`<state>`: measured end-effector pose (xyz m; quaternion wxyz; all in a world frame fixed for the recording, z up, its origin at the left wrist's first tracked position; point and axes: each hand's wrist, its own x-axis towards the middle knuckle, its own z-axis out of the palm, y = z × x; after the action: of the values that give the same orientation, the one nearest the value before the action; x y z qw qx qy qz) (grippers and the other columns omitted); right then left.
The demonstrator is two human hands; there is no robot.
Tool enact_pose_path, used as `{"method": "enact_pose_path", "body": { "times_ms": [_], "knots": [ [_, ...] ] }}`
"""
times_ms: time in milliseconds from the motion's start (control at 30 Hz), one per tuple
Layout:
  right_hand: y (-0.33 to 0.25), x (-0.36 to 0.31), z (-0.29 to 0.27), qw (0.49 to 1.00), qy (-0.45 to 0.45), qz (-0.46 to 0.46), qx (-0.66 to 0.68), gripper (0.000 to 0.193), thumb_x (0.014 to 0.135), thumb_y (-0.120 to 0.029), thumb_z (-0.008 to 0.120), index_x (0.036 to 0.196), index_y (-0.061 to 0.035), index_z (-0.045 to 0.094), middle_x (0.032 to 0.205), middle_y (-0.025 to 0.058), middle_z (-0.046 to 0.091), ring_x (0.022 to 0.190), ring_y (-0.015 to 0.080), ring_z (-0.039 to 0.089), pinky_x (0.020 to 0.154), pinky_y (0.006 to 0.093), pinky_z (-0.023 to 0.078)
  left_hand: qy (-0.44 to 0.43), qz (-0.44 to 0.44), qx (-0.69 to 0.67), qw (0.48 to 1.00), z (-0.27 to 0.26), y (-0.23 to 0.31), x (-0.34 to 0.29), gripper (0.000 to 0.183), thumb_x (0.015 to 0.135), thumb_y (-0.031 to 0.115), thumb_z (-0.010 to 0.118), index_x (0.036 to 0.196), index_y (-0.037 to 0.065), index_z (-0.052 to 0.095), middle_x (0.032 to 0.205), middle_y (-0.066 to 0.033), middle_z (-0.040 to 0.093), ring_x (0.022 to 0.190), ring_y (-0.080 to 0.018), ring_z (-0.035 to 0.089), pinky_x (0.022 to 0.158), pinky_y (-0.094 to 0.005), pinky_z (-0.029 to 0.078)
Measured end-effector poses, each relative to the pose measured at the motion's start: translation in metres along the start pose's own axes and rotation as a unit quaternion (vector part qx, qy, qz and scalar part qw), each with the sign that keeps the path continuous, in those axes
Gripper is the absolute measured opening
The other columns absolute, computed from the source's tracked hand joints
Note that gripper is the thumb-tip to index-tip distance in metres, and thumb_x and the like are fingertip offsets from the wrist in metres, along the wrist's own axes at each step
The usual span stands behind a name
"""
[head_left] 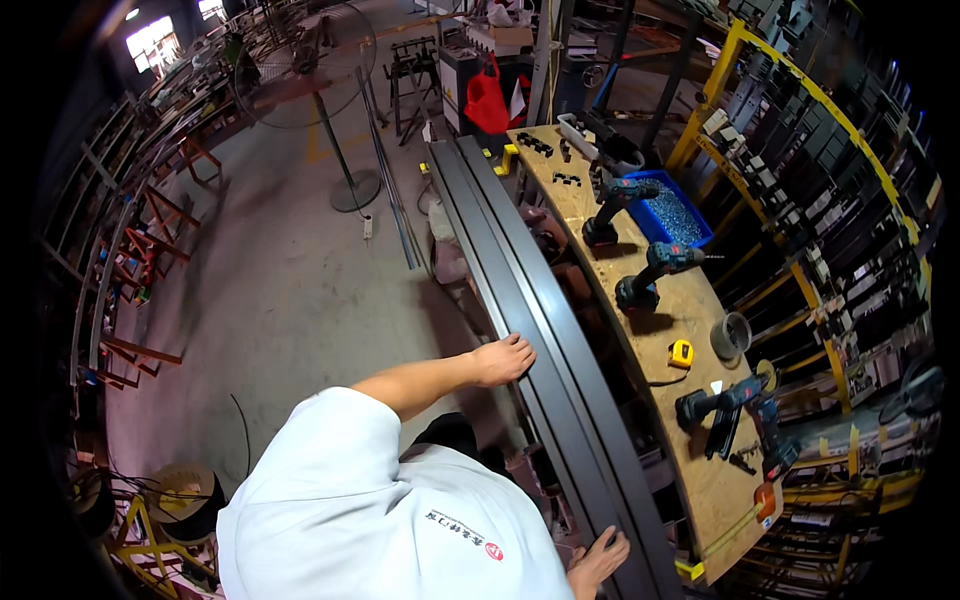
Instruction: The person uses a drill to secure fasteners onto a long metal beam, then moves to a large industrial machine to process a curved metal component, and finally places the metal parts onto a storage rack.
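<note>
Left hand [503, 360] flat, open on dark metal profile [540, 300]; right hand [598, 562] grips its edge; red bag [486, 100] beyond.

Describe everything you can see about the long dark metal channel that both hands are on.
The long dark metal channel looks like grey-brown coated steel, made of parallel profiles lying side by side with raised ribs and grooves along their length. It lies flat and horizontal beside the wooden workbench, running from the near edge of the view away toward the red bag. The left hand rests on its left edge near the middle; the right hand touches it at the near end. Its surface looks smooth and unmarked.
</note>
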<state>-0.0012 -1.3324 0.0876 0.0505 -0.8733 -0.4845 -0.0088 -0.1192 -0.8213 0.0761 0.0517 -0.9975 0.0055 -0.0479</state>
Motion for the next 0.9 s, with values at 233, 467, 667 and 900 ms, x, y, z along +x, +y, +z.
{"method": "enact_pose_path", "body": {
  "times_ms": [233,467,667,900],
  "knots": [
    [0.023,0.024,-0.104,0.974,-0.063,0.141,0.164,0.045,0.093,-0.031,0.068,0.121,0.0038,0.065,0.111,0.0274,0.068,0.106,0.0444,0.064,0.095,0.046,0.051,-0.122,0.1,-0.212,0.964,-0.046,-0.048,0.096,0.044,0.073,0.044,0.079,0.083,0.004,0.062,0.082,-0.0132,0.065,0.082,-0.0358,0.065,0.073,-0.0461,0.051],
    [0.045,0.106,-0.168,0.96,-0.144,0.228,0.07,0.039,0.099,-0.037,0.057,0.089,-0.0016,0.071,0.086,0.0256,0.069,0.085,0.0458,0.066,0.078,0.0525,0.05,-0.031,0.098,-0.212,0.972,-0.082,-0.057,0.186,0.056,0.091,0.053,0.055,0.065,0.006,0.071,0.066,-0.0171,0.065,0.068,-0.0408,0.064,0.061,-0.0489,0.052],
    [0.062,0.146,-0.144,0.954,-0.146,0.251,0.069,0.048,0.102,-0.041,0.051,0.091,0.0008,0.071,0.089,0.029,0.068,0.087,0.0497,0.064,0.077,0.0533,0.05,-0.051,0.097,-0.203,0.973,-0.033,-0.065,0.211,0.061,0.095,0.054,0.049,0.069,0.004,0.072,0.074,-0.0185,0.07,0.074,-0.0426,0.067,0.069,-0.0503,0.055],
    [0.087,0.15,-0.097,0.957,-0.163,0.225,0.085,0.055,0.104,-0.042,0.046,0.089,0.0043,0.071,0.087,0.0324,0.067,0.086,0.0516,0.065,0.077,0.0563,0.05,-0.062,0.071,-0.214,0.972,-0.013,-0.066,0.218,0.062,0.095,0.055,0.048,0.071,0.004,0.073,0.078,-0.0193,0.071,0.078,-0.0423,0.068,0.071,-0.05,0.056]
  ]
}}
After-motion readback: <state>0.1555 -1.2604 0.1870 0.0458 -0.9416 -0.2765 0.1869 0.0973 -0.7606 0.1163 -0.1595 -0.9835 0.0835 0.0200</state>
